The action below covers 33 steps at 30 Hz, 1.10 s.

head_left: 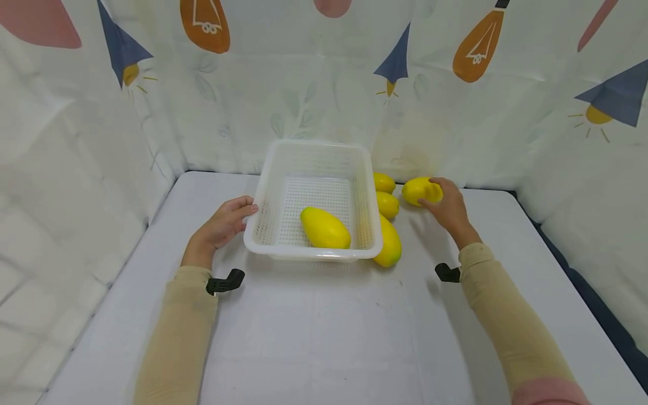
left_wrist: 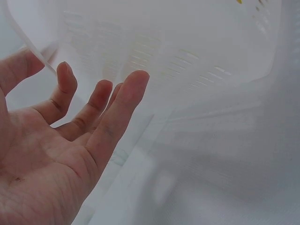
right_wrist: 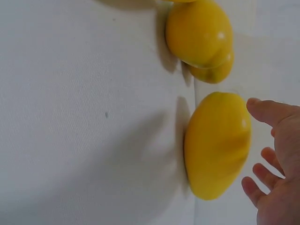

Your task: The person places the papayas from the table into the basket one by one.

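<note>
A white perforated plastic basket point(head_left: 314, 254) stands on the table, its near side tilted slightly up. My left hand point(head_left: 229, 222) holds its left rim; in the left wrist view the left hand point(left_wrist: 61, 140) has its thumb at the rim and its other fingers bent below the side. One yellow mango point(head_left: 325, 228) lies inside the basket. At the far right my right hand point(head_left: 450, 207) reaches round another mango point(head_left: 417, 190). In the right wrist view the thumb and fingers of the right hand point(right_wrist: 281, 154) are spread beside that mango point(right_wrist: 218, 145), with a gap visible.
Three more mangoes lie along the basket's right side: one at the back point(head_left: 383, 183), one in the middle point(head_left: 387, 205) and a green-tipped one point(head_left: 390, 244) in front, partly hidden by the basket. A patterned cloth point(head_left: 324, 84) hangs behind the white table point(head_left: 324, 337).
</note>
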Tool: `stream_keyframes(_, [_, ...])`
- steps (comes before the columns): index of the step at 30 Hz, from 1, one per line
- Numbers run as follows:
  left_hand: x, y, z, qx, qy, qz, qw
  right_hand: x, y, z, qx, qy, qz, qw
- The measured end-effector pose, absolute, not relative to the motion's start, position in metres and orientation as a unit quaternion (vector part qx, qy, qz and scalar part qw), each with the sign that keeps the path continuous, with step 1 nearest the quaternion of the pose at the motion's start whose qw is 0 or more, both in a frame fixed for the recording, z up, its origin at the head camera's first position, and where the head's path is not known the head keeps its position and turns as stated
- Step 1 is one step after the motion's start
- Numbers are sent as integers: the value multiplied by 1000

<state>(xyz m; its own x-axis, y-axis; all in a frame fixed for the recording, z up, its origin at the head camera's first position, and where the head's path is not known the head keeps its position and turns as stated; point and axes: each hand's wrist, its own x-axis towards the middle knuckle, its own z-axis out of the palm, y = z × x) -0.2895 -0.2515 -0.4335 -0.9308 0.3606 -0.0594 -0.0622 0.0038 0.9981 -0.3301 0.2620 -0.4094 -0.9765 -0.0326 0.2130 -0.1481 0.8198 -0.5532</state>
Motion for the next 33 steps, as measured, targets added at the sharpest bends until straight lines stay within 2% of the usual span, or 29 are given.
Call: stream_keyframes(33, [-290, -252, -435, 105, 694, 696, 151, -363, 277, -417, 30, -963, 267, 5])
